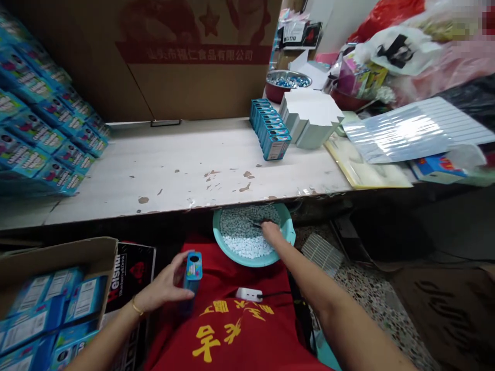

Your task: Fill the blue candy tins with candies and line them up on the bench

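My left hand [172, 281] is closed around a small blue printed box [194, 267], held upright over the red apron. The box's top faces up and shows a dark round spot. My right hand [271, 233] reaches into a turquoise basin [286, 216], fingers closed on what looks like a metal scoop [255, 223]. The scoop's far end is sunk among small white pellets [242, 245] that look like candies, so its shape is mostly hidden. The basin sits against the table's front edge, above my lap.
A worn white table [185, 165] spans the front. On it stand a row of blue boxes [276, 147], stacked white card [309, 116] and a steel bowl [288, 82]. Blue packs [34, 123] are piled at left. An open carton [96, 247] holds more. A white power strip [249, 294] lies on the apron.
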Available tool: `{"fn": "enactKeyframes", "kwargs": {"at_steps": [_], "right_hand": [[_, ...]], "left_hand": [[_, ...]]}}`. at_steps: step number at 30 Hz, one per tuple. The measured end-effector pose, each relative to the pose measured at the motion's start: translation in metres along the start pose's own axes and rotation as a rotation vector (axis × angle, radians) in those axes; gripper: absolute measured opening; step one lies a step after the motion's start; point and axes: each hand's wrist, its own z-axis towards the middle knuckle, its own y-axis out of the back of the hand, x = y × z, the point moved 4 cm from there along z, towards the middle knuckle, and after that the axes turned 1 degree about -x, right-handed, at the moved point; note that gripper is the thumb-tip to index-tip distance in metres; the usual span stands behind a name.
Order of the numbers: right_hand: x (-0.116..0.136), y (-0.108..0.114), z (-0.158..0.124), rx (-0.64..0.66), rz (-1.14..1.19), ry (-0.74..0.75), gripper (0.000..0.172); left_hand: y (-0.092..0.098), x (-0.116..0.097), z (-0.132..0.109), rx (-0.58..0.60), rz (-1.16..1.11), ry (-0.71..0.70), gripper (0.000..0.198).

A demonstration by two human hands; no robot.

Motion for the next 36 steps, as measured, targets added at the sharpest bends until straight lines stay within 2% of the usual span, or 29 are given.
{"fn": "enactKeyframes", "kwargs": {"at_steps": [2,4,6,9,15,20,24,28,33,36], "right_hand": [[0.015,-0.018,0.011,0.006,0.099,0.005,0.034],[0.025,-0.027,0.017,-0.007,0.193,0.023,0.039],[0.028,-0.026,0.016,-0.015,0.275,0.047,0.039],[0.021,-0.006,0.002,-0.023,0.363,0.107,0.035],[0.005,0.074,-0.045,-0.117,0.536,0.285,0.034],[0.018,0.126,-0.065,-0.05,0.302,0.336,0.032],[0.034,0.147,-0.068,-0.022,-0.047,0.32,0.028],[0.059,0.159,-0.068,-0.034,-0.291,0.373,0.023],[0.092,0.173,-0.072,-0.054,-0.361,0.469,0.026],[0.082,0.182,-0.075,-0.105,-0.355,0.451,0.026]], "left_hand": [[-0.003,-0.011,0.015,-0.189,0.064,-0.107,0.089],[-0.011,-0.021,0.031,-0.32,0.148,-0.218,0.092],[-0.019,-0.03,0.048,-0.398,0.238,-0.321,0.093],[-0.026,-0.037,0.07,-0.48,0.371,-0.423,0.089],[-0.035,-0.041,0.105,-0.492,0.58,-0.496,0.088],[-0.06,-0.044,0.125,-0.433,0.74,-0.562,0.088],[-0.074,-0.047,0.128,-0.425,0.82,-0.634,0.086],[-0.079,-0.046,0.129,-0.452,0.869,-0.646,0.086],[-0.083,-0.045,0.133,-0.452,0.886,-0.64,0.086],[-0.077,-0.046,0.131,-0.485,0.838,-0.614,0.084]]}}
